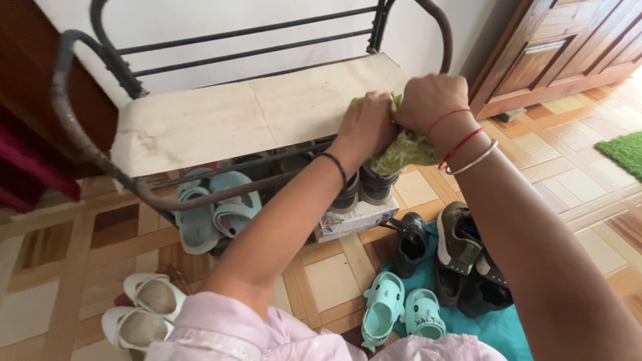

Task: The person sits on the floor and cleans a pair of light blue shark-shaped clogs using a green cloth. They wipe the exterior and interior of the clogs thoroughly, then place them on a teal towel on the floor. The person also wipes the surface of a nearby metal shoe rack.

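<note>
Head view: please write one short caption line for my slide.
Both hands, left hand and right hand, grip a green cloth at the edge of a shoe rack's top shelf, shoes below.

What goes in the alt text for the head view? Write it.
Both hands, left hand and right hand, grip a green cloth at the edge of a pale shelf top on a metal shoe rack. Shoes and small mint sandals lie on the patterned floor below.

Both hands (401, 110) press a cloth (401, 150) on the rack's top shelf (221, 120); shoes (428, 267) lie below.
</note>
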